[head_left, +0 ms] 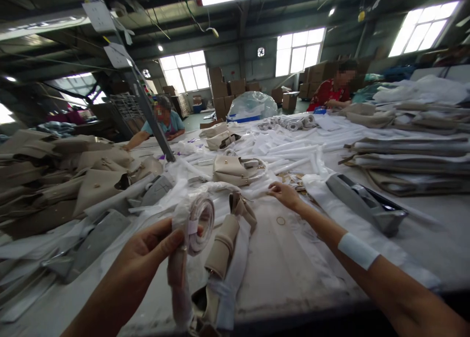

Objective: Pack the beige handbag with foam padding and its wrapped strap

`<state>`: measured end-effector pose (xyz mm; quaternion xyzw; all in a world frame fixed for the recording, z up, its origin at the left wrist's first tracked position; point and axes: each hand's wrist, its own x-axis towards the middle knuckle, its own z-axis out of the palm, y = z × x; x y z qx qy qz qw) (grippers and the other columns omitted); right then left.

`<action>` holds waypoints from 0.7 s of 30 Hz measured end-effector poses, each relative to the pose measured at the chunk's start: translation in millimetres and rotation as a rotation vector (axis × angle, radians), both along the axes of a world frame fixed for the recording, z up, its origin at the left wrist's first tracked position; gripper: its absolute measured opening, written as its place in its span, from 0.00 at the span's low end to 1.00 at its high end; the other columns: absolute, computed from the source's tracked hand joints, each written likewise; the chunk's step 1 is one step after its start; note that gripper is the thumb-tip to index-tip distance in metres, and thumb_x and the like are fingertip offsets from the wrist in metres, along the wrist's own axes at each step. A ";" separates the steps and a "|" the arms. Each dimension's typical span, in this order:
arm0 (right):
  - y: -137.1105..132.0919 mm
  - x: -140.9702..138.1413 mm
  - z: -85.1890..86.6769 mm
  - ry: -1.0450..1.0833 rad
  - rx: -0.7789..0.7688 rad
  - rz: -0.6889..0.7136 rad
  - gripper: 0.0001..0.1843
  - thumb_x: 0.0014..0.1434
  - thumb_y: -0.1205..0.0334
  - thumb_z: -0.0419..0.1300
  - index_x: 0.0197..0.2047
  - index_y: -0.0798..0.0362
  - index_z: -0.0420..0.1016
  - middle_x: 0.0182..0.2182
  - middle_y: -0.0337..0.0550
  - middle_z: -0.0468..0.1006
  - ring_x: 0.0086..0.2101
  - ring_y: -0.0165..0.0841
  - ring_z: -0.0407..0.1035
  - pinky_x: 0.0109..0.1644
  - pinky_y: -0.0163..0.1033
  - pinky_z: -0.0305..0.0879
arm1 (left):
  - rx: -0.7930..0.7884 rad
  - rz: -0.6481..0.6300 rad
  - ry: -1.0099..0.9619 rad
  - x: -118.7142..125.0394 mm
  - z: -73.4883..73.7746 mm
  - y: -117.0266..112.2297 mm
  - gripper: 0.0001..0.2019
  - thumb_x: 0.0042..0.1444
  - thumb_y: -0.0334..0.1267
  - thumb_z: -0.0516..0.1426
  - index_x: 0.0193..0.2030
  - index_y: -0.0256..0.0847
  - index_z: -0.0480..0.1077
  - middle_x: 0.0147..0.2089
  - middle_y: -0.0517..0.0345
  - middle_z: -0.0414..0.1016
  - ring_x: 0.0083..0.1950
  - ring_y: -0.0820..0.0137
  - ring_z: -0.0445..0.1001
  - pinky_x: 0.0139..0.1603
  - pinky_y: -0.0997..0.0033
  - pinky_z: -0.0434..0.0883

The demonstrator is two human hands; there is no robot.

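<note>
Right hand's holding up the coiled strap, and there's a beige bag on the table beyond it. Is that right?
Not quite: the head view shows the coiled strap in the left hand. The beige bag is on the table beyond it.

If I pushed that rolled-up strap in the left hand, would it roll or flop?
The rolled-up strap might roll a little, since it's wound into a round shape. The wrapped length hanging below the left hand could drag and slow it. It's probably bendy too, because it curls in loops.
</note>
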<state>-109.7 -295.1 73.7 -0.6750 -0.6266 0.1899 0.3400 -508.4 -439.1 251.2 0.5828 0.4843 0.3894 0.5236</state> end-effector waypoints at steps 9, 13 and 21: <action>-15.8 -7.3 34.4 0.596 0.202 -0.020 0.27 0.46 0.37 0.65 0.36 0.54 0.78 0.33 0.44 0.82 0.35 0.36 0.73 0.41 0.40 0.68 | 0.041 -0.022 -0.019 11.9 3.3 -2.4 0.21 0.52 0.52 0.65 0.49 0.43 0.78 0.50 0.51 0.81 0.55 0.54 0.75 0.56 0.63 0.71; -34.8 -21.1 54.2 0.742 0.237 0.023 0.26 0.46 0.37 0.68 0.37 0.52 0.76 0.37 0.46 0.83 0.41 0.38 0.75 0.49 0.42 0.68 | 0.069 -0.076 -0.006 13.9 1.8 -4.0 0.20 0.55 0.51 0.64 0.51 0.43 0.78 0.49 0.53 0.81 0.53 0.57 0.75 0.55 0.65 0.70; -143.2 -82.0 98.6 0.839 -0.053 0.387 0.21 0.54 0.43 0.67 0.39 0.53 0.83 0.36 0.46 0.82 0.33 0.33 0.74 0.37 0.37 0.69 | 0.090 -0.107 -0.028 19.7 0.6 -6.9 0.15 0.59 0.49 0.61 0.46 0.44 0.80 0.46 0.54 0.81 0.49 0.60 0.76 0.52 0.69 0.69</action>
